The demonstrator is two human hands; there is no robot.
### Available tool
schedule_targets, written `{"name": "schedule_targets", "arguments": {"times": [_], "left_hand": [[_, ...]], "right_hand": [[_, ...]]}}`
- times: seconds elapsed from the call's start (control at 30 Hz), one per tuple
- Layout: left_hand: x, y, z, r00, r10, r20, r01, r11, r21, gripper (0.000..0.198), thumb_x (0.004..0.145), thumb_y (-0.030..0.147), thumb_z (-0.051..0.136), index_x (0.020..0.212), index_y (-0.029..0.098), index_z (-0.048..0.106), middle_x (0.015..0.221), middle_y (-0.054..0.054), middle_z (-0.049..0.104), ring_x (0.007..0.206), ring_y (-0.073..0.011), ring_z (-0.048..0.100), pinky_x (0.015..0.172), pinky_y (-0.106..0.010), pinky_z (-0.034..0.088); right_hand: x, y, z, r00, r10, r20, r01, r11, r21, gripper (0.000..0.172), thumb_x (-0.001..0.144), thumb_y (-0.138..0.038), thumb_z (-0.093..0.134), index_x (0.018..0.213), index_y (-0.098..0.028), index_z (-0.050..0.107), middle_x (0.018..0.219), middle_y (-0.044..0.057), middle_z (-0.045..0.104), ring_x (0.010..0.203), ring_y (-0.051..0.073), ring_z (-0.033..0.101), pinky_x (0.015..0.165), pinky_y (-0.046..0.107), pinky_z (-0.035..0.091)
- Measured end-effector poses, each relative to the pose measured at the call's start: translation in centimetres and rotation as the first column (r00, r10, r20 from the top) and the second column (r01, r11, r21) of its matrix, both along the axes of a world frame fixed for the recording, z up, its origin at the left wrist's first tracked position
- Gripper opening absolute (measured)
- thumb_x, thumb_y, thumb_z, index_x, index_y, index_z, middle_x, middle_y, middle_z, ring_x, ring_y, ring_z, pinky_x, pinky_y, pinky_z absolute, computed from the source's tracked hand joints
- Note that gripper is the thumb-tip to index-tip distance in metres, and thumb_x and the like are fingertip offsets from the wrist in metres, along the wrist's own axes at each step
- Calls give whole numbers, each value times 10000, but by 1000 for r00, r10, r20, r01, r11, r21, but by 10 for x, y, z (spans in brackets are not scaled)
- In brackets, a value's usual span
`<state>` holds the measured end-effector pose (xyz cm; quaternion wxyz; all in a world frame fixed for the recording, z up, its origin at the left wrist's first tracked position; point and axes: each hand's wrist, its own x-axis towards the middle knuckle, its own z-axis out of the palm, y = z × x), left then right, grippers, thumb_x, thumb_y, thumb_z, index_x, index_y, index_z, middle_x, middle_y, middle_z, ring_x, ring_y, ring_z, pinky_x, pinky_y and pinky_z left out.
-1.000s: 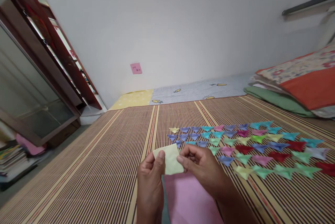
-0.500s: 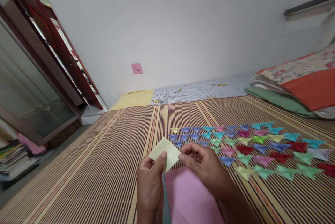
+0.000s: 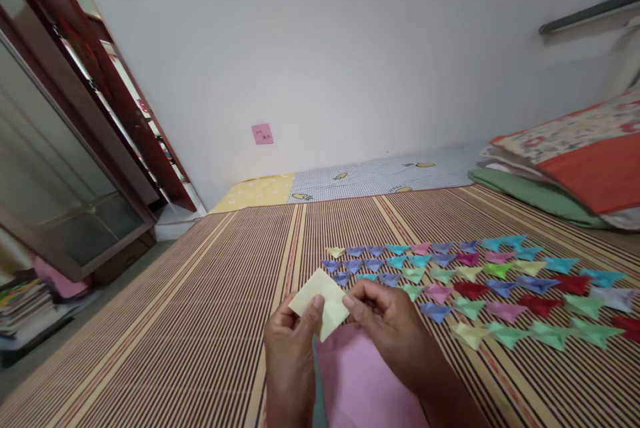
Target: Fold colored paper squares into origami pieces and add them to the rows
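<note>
A small square of pale yellow paper (image 3: 327,315), turned like a diamond with faint crease lines, is held up between both hands. My left hand (image 3: 294,341) pinches its left side, thumb on top and fingers behind. At the paper's right corner, the thumb and fingertips of my right hand (image 3: 384,325) are closed on the edge. Beneath the hands lies a pink sheet (image 3: 363,381). Rows of small folded paper shapes (image 3: 470,291) in blue, green, red, pink and yellow spread out beyond my right hand.
A striped mat (image 3: 200,321) covers the bed. Folded bedding (image 3: 585,168) in orange, floral and green is piled at the right. A pink note (image 3: 262,134) is stuck on the wall. To the left are a glass-paned door (image 3: 75,168) and stacked books (image 3: 30,305).
The yellow paper and both hands sit slightly lower and further right in view. The right fingers stay at the paper's right corner.
</note>
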<state>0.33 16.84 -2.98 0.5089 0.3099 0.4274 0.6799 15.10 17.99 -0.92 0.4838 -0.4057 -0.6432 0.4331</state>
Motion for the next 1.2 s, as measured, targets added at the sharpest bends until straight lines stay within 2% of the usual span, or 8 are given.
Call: {"name": "schedule_targets", "arguments": {"times": [0.13, 0.37, 0.53, 0.67, 0.8, 0.93, 1.07, 1.2], "left_hand": [[0, -2, 4, 999, -12, 47, 11, 1000, 22, 396, 692, 216, 901, 1056, 121, 779, 897, -95, 818, 860, -262, 772, 727, -310, 601], [0, -5, 15, 948, -216, 233, 220, 976, 9, 302, 686, 197, 905, 960, 113, 812, 860, -114, 822, 900, -278, 773, 835, -354, 601], [0, -3, 17, 920, -160, 357, 184, 982, -36, 214, 614, 189, 944, 763, 121, 807, 828, -106, 822, 855, -270, 780, 851, -350, 605], [-1, -4, 12, 941, -175, 289, 188, 982, -15, 246, 679, 207, 906, 887, 113, 813, 860, -109, 825, 859, -273, 781, 825, -354, 608], [-1, -5, 5, 979, -146, 145, 150, 988, -21, 263, 724, 195, 873, 965, 112, 805, 858, -100, 824, 867, -270, 777, 795, -346, 603], [0, -5, 2, 987, -142, 78, 141, 990, 14, 326, 737, 241, 880, 1024, 111, 795, 880, -102, 823, 845, -253, 769, 790, -335, 592], [-2, -5, 3, 985, -156, 68, 154, 987, 34, 376, 747, 285, 879, 1069, 113, 788, 899, -114, 816, 840, -250, 761, 777, -338, 589], [-9, -3, 5, 985, -164, 48, 162, 986, 34, 377, 793, 357, 838, 1085, 124, 788, 883, -114, 805, 802, -243, 748, 723, -333, 586]], "right_hand": [[-3, -3, 1, 998, 40, 49, -38, 999, -35, 167, 862, -281, 673, 737, -186, 616, 666, -47, 513, 636, 133, 454, 592, 257, 342], [-5, -2, -3, 999, 48, -5, -48, 999, -6, 170, 899, -274, 606, 758, -182, 620, 680, -38, 497, 649, 139, 437, 593, 260, 341], [-1, -3, -4, 992, 88, -94, -88, 996, 5, 284, 953, -313, 546, 692, -202, 523, 659, -45, 434, 642, 138, 408, 590, 263, 331], [-2, -4, -2, 995, 78, -55, -77, 997, 18, 244, 919, -272, 584, 691, -199, 537, 652, -53, 442, 633, 131, 415, 585, 257, 331], [-7, -3, -4, 995, 75, -60, -76, 997, -20, 146, 857, -244, 679, 736, -182, 626, 679, -37, 549, 635, 132, 473, 586, 252, 369], [-10, -2, -6, 994, 54, -93, -54, 999, -3, 203, 892, -290, 669, 726, -176, 642, 727, -5, 619, 682, 153, 535, 607, 257, 404], [-7, -2, -7, 995, 72, -70, -72, 997, 2, 280, 912, -327, 642, 678, -186, 586, 665, -24, 542, 658, 147, 498, 590, 253, 370], [1, -1, -8, 986, 166, 8, -166, 986, -37, 321, 927, -279, 590, 631, -198, 497, 606, -51, 439, 600, 124, 416, 557, 253, 305]]}}
